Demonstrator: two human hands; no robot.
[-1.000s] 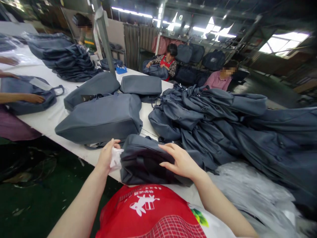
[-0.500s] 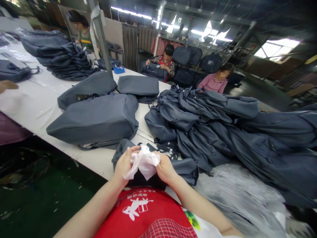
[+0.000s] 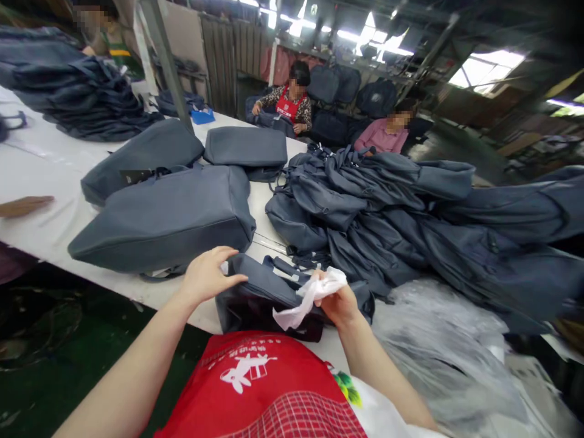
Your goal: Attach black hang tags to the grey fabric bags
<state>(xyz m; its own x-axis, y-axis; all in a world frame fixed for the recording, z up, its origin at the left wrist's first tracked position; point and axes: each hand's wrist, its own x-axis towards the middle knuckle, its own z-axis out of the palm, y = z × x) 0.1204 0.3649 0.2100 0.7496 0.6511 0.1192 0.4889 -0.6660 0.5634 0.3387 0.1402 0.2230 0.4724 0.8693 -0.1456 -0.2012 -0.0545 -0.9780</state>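
My right hand [image 3: 340, 301] grips a crumpled sheet of thin white tissue paper [image 3: 301, 302], which trails to the left over a dark blue-grey bag [image 3: 262, 283]. The bag is in front of me at the table edge, with its dark opening facing my red apron. My left hand [image 3: 207, 277] is at the bag's left end, thumb and fingers apart around its corner. A small white bit shows by the left fingers; what it belongs to is unclear.
Stuffed bags [image 3: 164, 219] stand on the white table [image 3: 27, 164] to the left. A heap of limp bags [image 3: 387, 231] is on the right, with clear plastic [image 3: 438, 347] nearer me. Another person's hand [image 3: 27, 207] rests at far left. Several people sit or stand beyond.
Both hands held the white paper together; now the left has let go and moved left to the bag's end. The right hand has carried the paper to the right. The view has shifted slightly.
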